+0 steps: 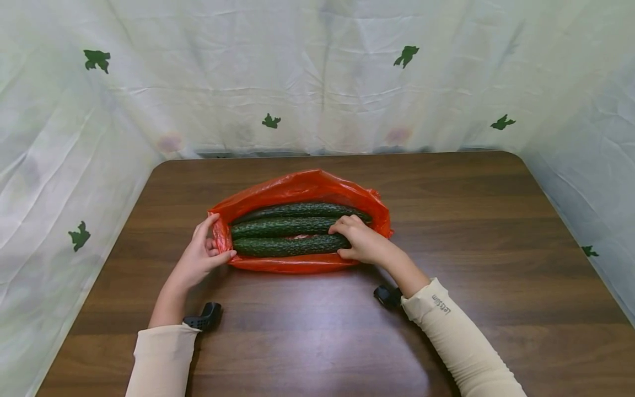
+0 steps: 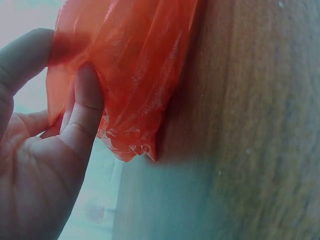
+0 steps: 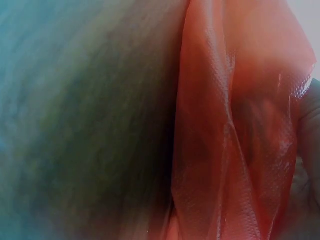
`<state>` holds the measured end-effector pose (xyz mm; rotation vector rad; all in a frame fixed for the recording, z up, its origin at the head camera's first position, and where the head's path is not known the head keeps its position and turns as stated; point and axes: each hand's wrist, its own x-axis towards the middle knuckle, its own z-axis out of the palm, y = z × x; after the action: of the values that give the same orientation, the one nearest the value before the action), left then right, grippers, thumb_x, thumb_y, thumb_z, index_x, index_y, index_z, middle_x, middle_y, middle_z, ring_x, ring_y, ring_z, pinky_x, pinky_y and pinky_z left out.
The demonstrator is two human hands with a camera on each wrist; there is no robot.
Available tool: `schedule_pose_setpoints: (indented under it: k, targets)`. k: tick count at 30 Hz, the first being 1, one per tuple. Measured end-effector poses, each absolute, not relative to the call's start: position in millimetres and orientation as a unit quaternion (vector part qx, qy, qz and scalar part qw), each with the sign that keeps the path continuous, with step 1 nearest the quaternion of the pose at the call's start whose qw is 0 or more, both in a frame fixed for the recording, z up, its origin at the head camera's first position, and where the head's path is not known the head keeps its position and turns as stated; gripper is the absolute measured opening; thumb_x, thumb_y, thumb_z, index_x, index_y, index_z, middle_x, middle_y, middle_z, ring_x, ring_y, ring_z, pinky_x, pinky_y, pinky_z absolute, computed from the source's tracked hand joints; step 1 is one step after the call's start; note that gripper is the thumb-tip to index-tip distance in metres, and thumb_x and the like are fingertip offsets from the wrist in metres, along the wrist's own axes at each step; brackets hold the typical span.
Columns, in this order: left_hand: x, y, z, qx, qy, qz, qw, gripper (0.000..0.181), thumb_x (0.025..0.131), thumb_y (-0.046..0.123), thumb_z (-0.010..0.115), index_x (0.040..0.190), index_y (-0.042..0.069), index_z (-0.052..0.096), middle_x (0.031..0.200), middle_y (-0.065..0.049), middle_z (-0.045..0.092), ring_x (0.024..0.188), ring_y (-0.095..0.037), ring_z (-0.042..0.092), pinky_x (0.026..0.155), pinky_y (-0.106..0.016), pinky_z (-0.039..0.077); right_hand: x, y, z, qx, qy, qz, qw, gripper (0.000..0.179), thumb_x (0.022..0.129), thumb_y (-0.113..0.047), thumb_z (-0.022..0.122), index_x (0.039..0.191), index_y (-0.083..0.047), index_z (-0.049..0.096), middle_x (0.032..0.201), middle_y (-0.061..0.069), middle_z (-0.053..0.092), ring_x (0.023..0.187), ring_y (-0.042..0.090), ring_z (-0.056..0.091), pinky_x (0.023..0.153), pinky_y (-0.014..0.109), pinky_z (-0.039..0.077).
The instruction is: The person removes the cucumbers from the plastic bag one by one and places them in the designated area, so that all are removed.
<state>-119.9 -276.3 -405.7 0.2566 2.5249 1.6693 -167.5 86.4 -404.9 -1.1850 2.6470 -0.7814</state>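
A red plastic bag (image 1: pixel 292 266) lies on the table with its mouth spread wide upward. Three dark green, bumpy cucumbers lie side by side in it: a front cucumber (image 1: pixel 283 247), a middle cucumber (image 1: pixel 278 226) and a back cucumber (image 1: pixel 302 209). At the bag's left end, my left hand (image 1: pixel 193 259) pinches the plastic edge between thumb and fingers, also seen around the thin red film (image 2: pixel 135 65) in the left wrist view. My right hand (image 1: pixel 369 243) reaches over the near rim and grips the front cucumber's right end. Bag plastic (image 3: pixel 235 125) hides most of that hand in the right wrist view.
The brown wood-grain table (image 1: pixel 307 331) extends on all sides of the bag. A pale curtain (image 1: pixel 317 71) with green leaf-like shapes hangs behind and beside it. Each wrist carries a black camera, one of them the left wrist's camera (image 1: pixel 204 317).
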Motion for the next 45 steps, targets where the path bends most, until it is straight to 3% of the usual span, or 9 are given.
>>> schedule_pose_setpoints:
  k: [17, 29, 45]
  targets:
    - [-120, -280, -407, 0.088, 0.834, 0.542, 0.054, 0.088, 0.077, -0.005, 0.067, 0.142, 0.006, 0.009, 0.135, -0.019, 0.011, 0.074, -0.010, 0.052, 0.063, -0.019, 0.050, -165, 89, -404, -0.398, 0.866, -0.300, 0.042, 0.034, 0.074, -0.008, 0.063, 0.107, 0.000, 0.058, 0.108, 0.011, 0.052, 0.100, 0.026, 0.044, 0.088, 0.038, 0.037]
    - [-121, -284, -407, 0.088, 0.831, 0.546, 0.060, 0.086, 0.077, -0.008, 0.064, 0.142, 0.005, 0.008, 0.135, -0.019, 0.009, 0.077, -0.010, 0.053, 0.067, -0.019, 0.050, -162, 89, -396, -0.373, 0.868, -0.321, 0.062, 0.036, 0.075, -0.010, 0.066, 0.109, -0.005, 0.059, 0.112, 0.007, 0.052, 0.104, 0.022, 0.044, 0.090, 0.036, 0.039]
    - [-117, -284, -405, 0.107, 0.830, 0.545, 0.048, 0.081, 0.078, -0.006, 0.063, 0.141, 0.009, 0.014, 0.130, -0.016, 0.016, 0.076, -0.013, 0.051, 0.065, -0.018, 0.050, -159, 84, -384, -0.397, 0.836, -0.379, -0.015, 0.034, 0.074, -0.008, 0.067, 0.107, -0.005, 0.058, 0.110, 0.005, 0.052, 0.103, 0.019, 0.044, 0.087, 0.036, 0.039]
